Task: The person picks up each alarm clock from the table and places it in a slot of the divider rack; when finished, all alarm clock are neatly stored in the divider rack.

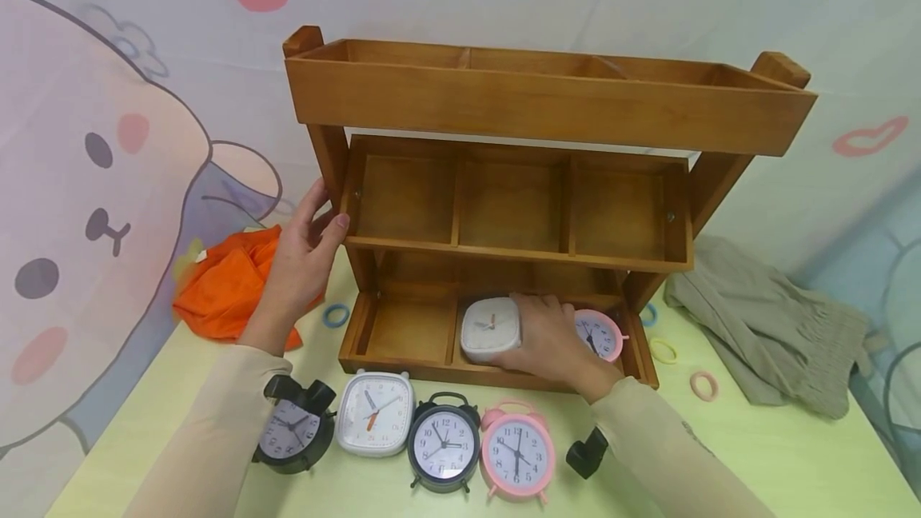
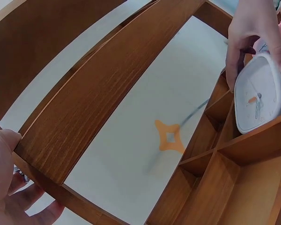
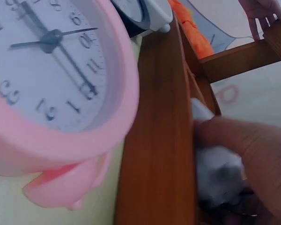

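Note:
A white square alarm clock (image 1: 486,331) is in the middle compartment of the bottom tier of a wooden three-tier rack (image 1: 532,110). My right hand (image 1: 552,336) grips its right side, thumb at the front and fingers over the top; the left wrist view shows the clock's face (image 2: 256,93) tilted back. To the right of that hand, a pink round alarm clock (image 1: 600,336) leans in the right compartment. My left hand (image 1: 298,258) holds the rack's left upright at the middle tier, its thumb (image 2: 8,138) on the wood edge and fingers around behind.
In front of the rack stand a black clock (image 1: 288,436), a white square clock (image 1: 374,416), another black clock (image 1: 444,446) and a pink clock (image 1: 518,454). Orange cloth (image 1: 230,286) lies left, grey-green cloth (image 1: 770,326) right. Small rings, including a blue ring (image 1: 335,315), lie beside the rack.

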A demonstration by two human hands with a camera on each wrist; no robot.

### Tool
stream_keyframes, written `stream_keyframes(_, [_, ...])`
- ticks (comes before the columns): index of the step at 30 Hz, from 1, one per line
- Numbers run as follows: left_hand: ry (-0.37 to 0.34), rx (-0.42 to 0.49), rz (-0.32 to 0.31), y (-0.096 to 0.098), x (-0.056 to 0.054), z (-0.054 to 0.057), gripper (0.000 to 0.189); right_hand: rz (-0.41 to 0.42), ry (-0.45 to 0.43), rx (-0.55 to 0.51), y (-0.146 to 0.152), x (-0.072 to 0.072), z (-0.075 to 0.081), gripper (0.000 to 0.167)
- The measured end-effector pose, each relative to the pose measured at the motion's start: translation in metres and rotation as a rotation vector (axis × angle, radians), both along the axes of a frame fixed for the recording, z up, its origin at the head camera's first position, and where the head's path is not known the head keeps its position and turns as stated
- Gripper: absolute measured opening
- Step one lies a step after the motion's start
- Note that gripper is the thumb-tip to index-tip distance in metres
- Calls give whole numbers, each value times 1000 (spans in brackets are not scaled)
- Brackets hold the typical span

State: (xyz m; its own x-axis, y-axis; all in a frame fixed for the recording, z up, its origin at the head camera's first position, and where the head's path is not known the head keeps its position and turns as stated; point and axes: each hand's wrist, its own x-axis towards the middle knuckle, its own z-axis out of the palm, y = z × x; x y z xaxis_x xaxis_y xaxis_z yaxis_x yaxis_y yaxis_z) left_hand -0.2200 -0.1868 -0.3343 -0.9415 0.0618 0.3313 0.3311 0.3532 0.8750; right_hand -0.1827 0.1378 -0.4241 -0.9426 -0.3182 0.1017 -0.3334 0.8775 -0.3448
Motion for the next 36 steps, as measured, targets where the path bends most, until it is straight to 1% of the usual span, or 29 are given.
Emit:
stream_keyframes(4, [0, -4, 5, 0, 0, -1, 62, 0, -51, 42, -1, -2, 1, 87])
stream_keyframes(9, [-1, -12, 17, 1, 0, -2, 62, 23, -78, 62, 1, -3, 2, 84])
stream_keyframes(11, [2, -8, 15, 1, 0, -2, 62, 31, -93, 41, 3, -3, 3, 85])
stream_keyframes(15, [12, 2, 10, 1, -1, -2, 61, 27, -120, -68, 12, 4, 11, 85])
stream_keyframes(17, [15, 5, 8, 1, -1, -3, 61, 26, -104, -135, 19, 11, 18, 83])
stream_keyframes(19, [19, 3, 6, 1, -1, -3, 61, 32, -58, -198, 26, 21, 25, 81])
stream_keyframes(21, [21, 4, 4, 1, 0, -3, 61, 45, 12, -235, 33, 31, 31, 81])
stream_keyframes(24, [24, 5, 1, 1, 0, -3, 61, 72, 100, -275, 41, 48, 37, 86])
stream_keyframes(26, [19, 3, 3, 1, 1, -3, 61, 82, 124, -292, 44, 61, 38, 88])
stream_keyframes(29, [9, -5, 6, 1, 2, -2, 61, 103, 123, -329, 47, 81, 34, 90])
stream_keyframes(31, [5, -10, 7, 0, 2, -2, 61, 111, 130, -328, 48, 94, 29, 92])
stream_keyframes(33, [5, -9, 5, 0, 2, -2, 62, 126, 136, -329, 48, 106, 21, 97])
stream_keyframes(36, [6, -8, 6, 0, 2, -2, 61, 131, 108, -340, 46, 121, 7, 101])
